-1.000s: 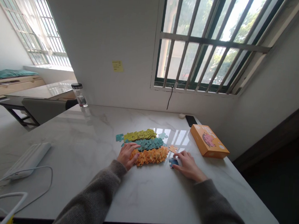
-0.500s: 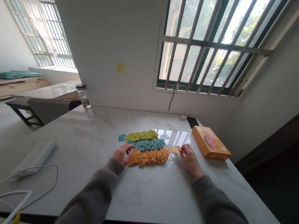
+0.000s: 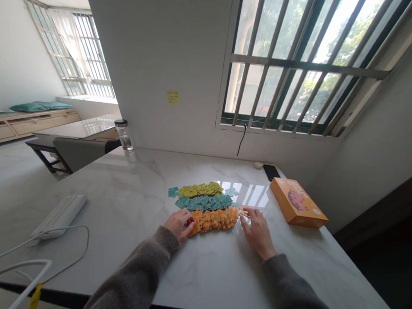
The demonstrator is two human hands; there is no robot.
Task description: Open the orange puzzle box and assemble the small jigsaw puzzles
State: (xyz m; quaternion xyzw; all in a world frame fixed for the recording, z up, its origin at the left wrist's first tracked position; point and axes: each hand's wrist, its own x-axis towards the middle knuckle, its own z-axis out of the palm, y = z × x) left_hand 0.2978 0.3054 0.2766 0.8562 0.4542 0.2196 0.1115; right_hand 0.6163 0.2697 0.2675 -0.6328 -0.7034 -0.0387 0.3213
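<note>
Jigsaw puzzle pieces lie in three overlapping rows: yellow-green pieces [image 3: 201,189] at the back, teal pieces [image 3: 205,202] in the middle and orange pieces [image 3: 218,220] nearest me. My left hand [image 3: 181,223] rests at the left end of the orange row, fingers curved and thumb apart, against the end pieces. At the row's right end is my right hand [image 3: 257,229], its thumb and fingers spread, fingertips on a loose light-orange piece [image 3: 243,212] that they partly cover. Single teal pieces lie off the left end [image 3: 173,192] and the right end [image 3: 231,192] of the rows.
An orange box [image 3: 298,202] lies to the right, with a black phone [image 3: 270,172] and a small white round object [image 3: 258,166] behind it. A water bottle [image 3: 124,135] stands at the back left. A white power strip [image 3: 60,217] with cables is at left.
My right hand has moved left towards the orange row, its fingers now spread over the loose piece they touched before. My left hand sits against the row's left end. The view has shifted slightly.
</note>
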